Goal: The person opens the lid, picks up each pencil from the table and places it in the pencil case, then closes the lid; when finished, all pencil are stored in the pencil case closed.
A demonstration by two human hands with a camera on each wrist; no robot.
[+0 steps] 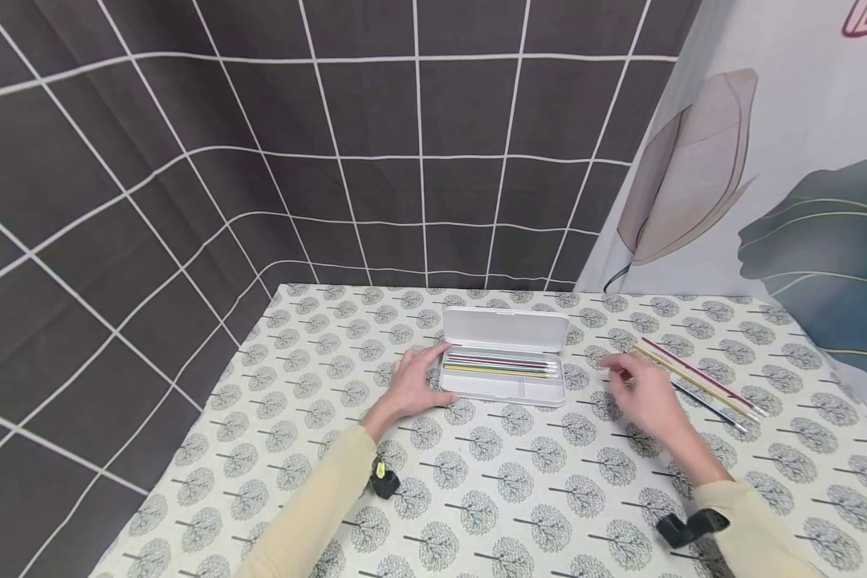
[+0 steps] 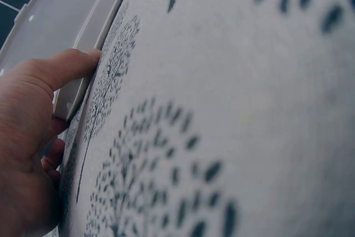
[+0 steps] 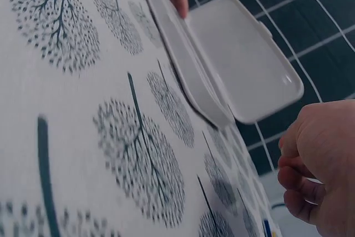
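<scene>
A white pencil case [image 1: 504, 329] lies on the table with its lid raised at the back. Several pencils [image 1: 502, 366], red, green and yellow among them, lie side by side in its rear compartment. My left hand [image 1: 409, 385] holds the case's left end, thumb at the front corner and index finger at the back. In the left wrist view that thumb touches the white wall [image 2: 83, 37]. Right of the case, my right hand [image 1: 646, 395] hovers with loosely curled fingers; nothing shows in them. Beside it lie a red pencil [image 1: 703, 376], a yellow pencil [image 1: 697, 382] and a dark pencil [image 1: 709, 406].
A tree-print cloth [image 1: 477, 498] covers the table. Behind it hangs a dark curtain [image 1: 462, 104] with a white grid, and to the right a pale curtain [image 1: 708, 257] with leaf shapes. The case's front compartment has a small divider near its right end.
</scene>
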